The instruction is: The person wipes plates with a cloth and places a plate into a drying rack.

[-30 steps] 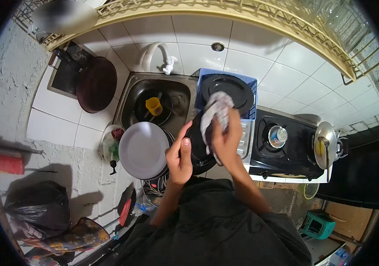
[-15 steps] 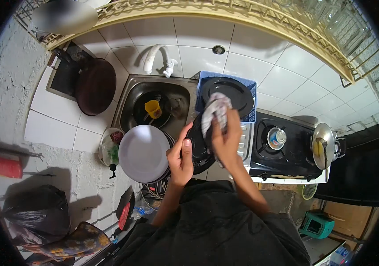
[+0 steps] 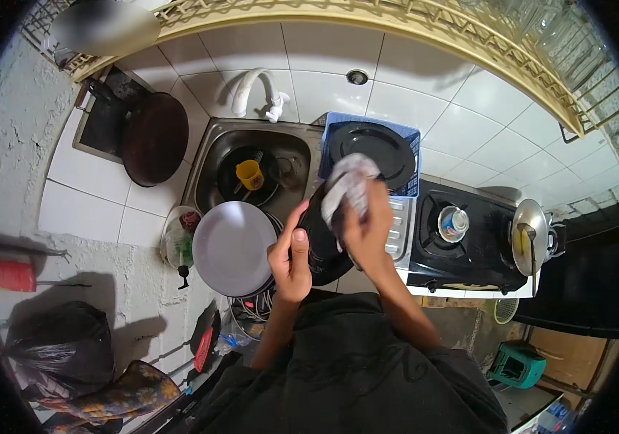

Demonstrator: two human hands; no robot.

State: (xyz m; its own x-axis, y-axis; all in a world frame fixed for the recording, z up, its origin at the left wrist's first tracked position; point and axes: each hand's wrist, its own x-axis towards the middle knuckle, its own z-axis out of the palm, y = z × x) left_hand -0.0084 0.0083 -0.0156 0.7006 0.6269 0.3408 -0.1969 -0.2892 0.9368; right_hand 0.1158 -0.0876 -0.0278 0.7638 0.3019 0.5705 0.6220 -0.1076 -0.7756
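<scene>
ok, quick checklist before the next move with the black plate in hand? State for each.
1. Black plate held: ok, left hand has its edge.
2. Cloth under control: ok, bunched in the right hand against the plate.
3. Plate fully dry: cannot tell, cloth and hand cover part of it.
4. Blue basket free on top: not ok, another plate lies there.
5. Sink cleared: not ok, a yellow cup is in it.
6. Pale plate steady on its stack: cannot tell from this angle.
</scene>
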